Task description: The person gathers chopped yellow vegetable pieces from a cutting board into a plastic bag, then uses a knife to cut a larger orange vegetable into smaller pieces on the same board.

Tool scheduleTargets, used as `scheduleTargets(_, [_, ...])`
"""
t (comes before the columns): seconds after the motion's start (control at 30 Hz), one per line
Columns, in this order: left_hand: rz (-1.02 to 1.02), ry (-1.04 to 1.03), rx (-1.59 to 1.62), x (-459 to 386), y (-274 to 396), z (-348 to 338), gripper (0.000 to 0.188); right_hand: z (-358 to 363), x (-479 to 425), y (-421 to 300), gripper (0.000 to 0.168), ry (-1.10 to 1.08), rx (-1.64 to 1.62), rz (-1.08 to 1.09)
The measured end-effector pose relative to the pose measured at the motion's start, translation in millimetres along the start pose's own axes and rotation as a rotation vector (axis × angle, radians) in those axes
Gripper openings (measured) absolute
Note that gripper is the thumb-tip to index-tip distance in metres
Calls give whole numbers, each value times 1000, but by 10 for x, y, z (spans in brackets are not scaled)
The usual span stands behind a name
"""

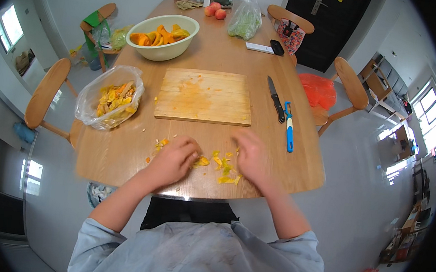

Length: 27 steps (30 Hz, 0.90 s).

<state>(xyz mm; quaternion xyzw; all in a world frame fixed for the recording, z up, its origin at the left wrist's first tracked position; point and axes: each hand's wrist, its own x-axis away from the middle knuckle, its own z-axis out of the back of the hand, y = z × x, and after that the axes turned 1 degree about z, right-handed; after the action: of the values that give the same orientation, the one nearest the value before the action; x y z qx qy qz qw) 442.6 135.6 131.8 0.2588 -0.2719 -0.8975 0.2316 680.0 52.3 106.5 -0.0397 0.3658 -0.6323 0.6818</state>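
Yellow-orange peel scraps (226,168) lie loose on the wooden table (114,162) near its front edge. My left hand (175,159) is over some of them, fingers curled; whether it grips any is hidden. At the right of the scraps is my right hand (251,154), blurred, its fingers bent and apart with nothing seen in them. Beyond both hands lies a wooden cutting board (206,96) with orange stains and bits on it. A clear plastic bag (84,103) of peelings (116,98) stands open at the left. Pumpkin pieces (158,37) fill part of a cream plastic bowl (163,53).
A kitchen knife (276,100) and a blue-handled peeler (289,130) lie right of the board. Farther back are a white object (259,48) with a black item (276,47), a bag of greens (245,22) and several red fruits (220,14). Wooden chairs (46,94) flank the table.
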Motion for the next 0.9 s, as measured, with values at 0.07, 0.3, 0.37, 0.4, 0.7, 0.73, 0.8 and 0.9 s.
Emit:
scheduleTargets(0.07, [53, 79, -24, 22, -142, 85, 14, 32, -177, 184, 33, 124, 40, -29])
scheduleTargets(0.3, [222, 117, -304, 160, -476, 314, 17, -78, -411, 397, 22, 65, 191, -10])
scheduleTargets(0.37, [245, 79, -259, 226, -473, 363, 18, -37, -373, 168, 15, -152, 154, -59])
scheduleTargets(0.4, [269, 115, -240, 210, -500, 386, 20, 10, -334, 54, 13, -254, 144, -89])
scheduleTargets(0.7, [250, 290, -261, -497, -1500, 427, 39, 93, -236, -78, 14, -125, -20, -59])
scheduleTargets(0.73, [290, 257, -234, -538, -1548, 431, 41, 91, -204, -13, 17, -121, 21, -70])
scheduleTargets(0.8, [262, 308, -55, -552, -1594, 429, 38, 141, -133, 56, 19, -72, 108, -57])
scheduleTargets(0.9, [289, 296, 78, -500, -1584, 473, 35, 200, -51, 62, 20, -106, 158, -82])
